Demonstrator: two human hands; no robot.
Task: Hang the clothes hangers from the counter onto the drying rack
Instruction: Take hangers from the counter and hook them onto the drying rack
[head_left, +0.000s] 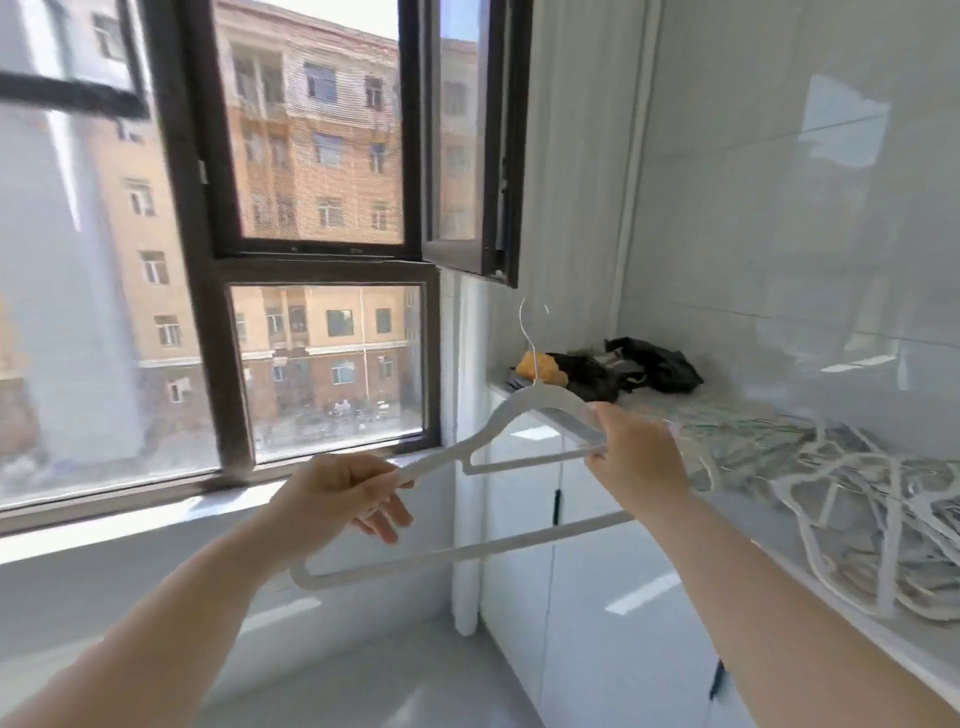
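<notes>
Holding hanger (511, 410) beside counter (691, 397) | left hand (343, 493), right hand (641, 462) each curl round a shoulder | next: raise hook (525, 332) to rack, unseen.

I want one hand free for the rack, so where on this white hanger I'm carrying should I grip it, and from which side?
Probably the neck of the white hanger, where both shoulders meet under the wire hook. Come from below with the right hand, the nearer one: the hook points up, clear of everything, and the weight should balance there.
</notes>
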